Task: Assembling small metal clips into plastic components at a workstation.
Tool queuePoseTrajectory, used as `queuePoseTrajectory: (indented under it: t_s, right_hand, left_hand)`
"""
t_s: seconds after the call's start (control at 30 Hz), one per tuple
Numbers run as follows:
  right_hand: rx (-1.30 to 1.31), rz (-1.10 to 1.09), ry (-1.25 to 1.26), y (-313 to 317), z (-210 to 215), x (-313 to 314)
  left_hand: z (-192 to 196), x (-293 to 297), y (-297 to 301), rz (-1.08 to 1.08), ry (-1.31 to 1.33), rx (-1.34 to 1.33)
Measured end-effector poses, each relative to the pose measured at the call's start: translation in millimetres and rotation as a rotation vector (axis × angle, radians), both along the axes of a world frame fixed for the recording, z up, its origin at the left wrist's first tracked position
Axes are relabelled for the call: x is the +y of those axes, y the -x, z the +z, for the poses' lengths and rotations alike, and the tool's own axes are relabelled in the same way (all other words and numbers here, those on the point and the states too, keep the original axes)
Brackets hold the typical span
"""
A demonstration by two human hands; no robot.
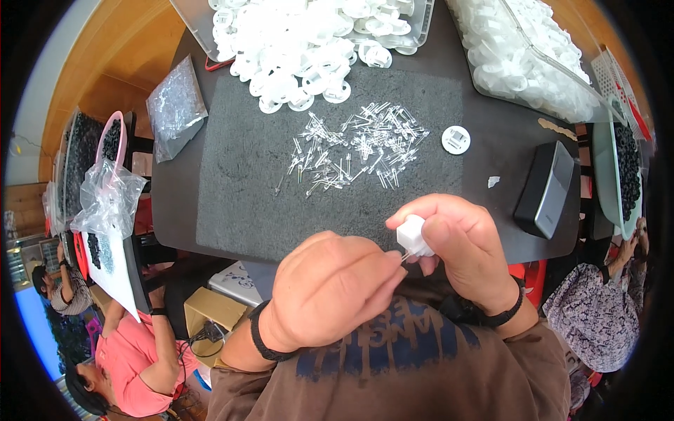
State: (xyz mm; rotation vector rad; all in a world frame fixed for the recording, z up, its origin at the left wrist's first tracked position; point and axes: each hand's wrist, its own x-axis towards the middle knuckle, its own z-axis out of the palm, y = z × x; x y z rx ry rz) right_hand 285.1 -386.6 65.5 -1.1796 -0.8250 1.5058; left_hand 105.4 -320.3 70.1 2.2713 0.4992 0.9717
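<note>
Close to my body, my right hand [467,242] pinches a small white plastic housing [414,235] between thumb and fingers. My left hand [337,291] is closed beside it, back of the hand up. From its fingertips thin metal leads [404,257], like those of an LED, reach to the underside of the housing; the rest of that LED is hidden. Beyond both hands, a loose pile of clear LEDs [365,144] with long leads lies on the dark grey mat [246,182]. To its right, a round white plastic part [456,140] rests by the mat's edge.
White round parts [295,52] spill from a clear bin at the far side. Another bin [533,63] of whitish parts stands far right. A black box-shaped device [545,189] sits at right, a plastic bag [175,105] at left. Co-workers [140,361] sit on both sides.
</note>
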Motion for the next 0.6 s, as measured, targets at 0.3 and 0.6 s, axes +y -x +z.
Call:
queuePoseTrajectory:
  t_s: [0.3,0.6]
  right_hand:
    - [0.08,0.073,0.053,1.0,-0.3,1.3]
    - [0.093,-0.011,0.013,-7.2,0.8,-3.4]
  left_hand:
    - [-6.5,-4.1,-0.7,0.021,-0.018,-0.015]
    - [-5.2,-5.2,-6.0,0.038,0.155,0.034]
